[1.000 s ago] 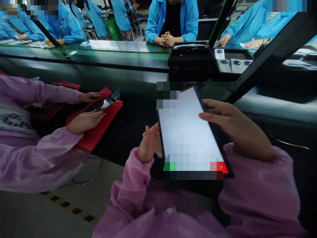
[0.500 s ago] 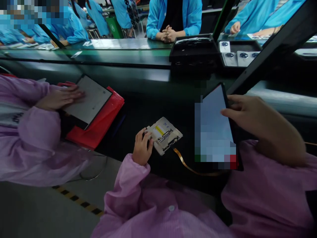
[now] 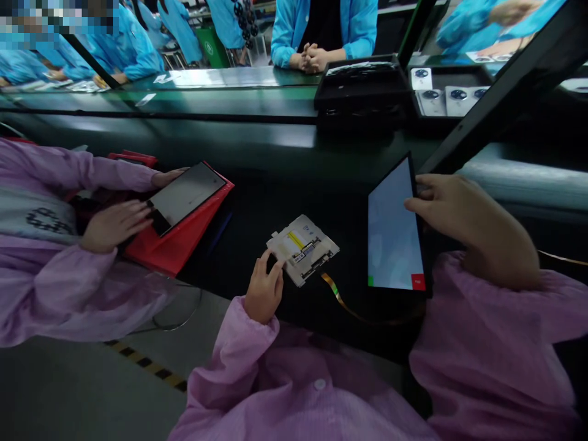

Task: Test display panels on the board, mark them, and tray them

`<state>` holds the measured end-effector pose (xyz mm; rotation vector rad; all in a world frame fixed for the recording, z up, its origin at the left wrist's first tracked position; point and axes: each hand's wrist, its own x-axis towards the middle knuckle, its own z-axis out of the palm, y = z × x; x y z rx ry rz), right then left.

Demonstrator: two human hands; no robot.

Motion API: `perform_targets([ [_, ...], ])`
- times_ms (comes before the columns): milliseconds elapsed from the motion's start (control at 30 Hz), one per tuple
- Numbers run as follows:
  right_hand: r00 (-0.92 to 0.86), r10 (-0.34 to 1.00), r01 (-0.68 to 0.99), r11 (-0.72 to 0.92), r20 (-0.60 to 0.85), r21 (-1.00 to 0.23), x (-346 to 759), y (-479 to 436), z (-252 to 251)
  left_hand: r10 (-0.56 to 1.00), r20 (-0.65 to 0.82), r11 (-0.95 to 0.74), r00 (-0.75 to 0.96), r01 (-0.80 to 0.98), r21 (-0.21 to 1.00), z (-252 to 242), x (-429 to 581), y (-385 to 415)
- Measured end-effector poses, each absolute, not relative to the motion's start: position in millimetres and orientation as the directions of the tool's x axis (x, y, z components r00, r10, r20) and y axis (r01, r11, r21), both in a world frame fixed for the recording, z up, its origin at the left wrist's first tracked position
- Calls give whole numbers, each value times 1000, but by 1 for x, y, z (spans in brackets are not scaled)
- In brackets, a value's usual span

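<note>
lit display panel [image 3: 390, 236] near ribbon-cabled electronic module [image 3: 309, 250].
right hand [image 3: 452, 199] pinches panel's right edge; left hand [image 3: 264, 288], fingers loosely spread, touches module's left edge.

Yellow-striped silvery board [image 3: 305, 251], bluish-grey screen [image 3: 392, 236]

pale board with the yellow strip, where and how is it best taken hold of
Probably by its plain near left edge, coming from the left, where the left hand has its fingertips. The pale board appears to lie flat, with connectors and a ribbon cable at the near right edge, best avoided.
</note>
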<state>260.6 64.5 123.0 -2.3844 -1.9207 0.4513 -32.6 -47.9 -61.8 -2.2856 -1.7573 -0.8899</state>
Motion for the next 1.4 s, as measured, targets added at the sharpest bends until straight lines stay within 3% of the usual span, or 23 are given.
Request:
perform_targets([
  [200,153,969,955,-196,-196,-221,260,65,120,854,486,-319,187,925,205,-66,-35,-49],
  [433,127,969,946,-182,-212,-268,259,65,119,794,539,-383,280,920,86,-67,-36,-45],
  [533,129,968,946,-185,-215,-268,259,65,120,781,552,-404,293,911,88,-68,-38,-45],
  [767,123,967,941,-185,-223,-282,257,63,123,860,494,-333,129,875,351,-67,-40,-50],
  [933,124,970,927,-189,-211,-323,259,69,114,859,509,-358,53,773,524,-39,-28,-45],
  [1067,103,976,921,-166,-191,-351,256,70,111,909,406,-400,91,459,793,-3,6,-24],
  [1167,88,981,911,-149,-172,-385,252,68,112,926,268,-311,265,137,940,20,46,1],
  [1300,49,982,885,-127,-182,-448,247,66,111,894,213,-222,394,-24,975,28,96,30],
  [1400,31,994,877,-78,-106,-474,244,66,107,895,201,-171,399,-109,979,22,113,40],
])
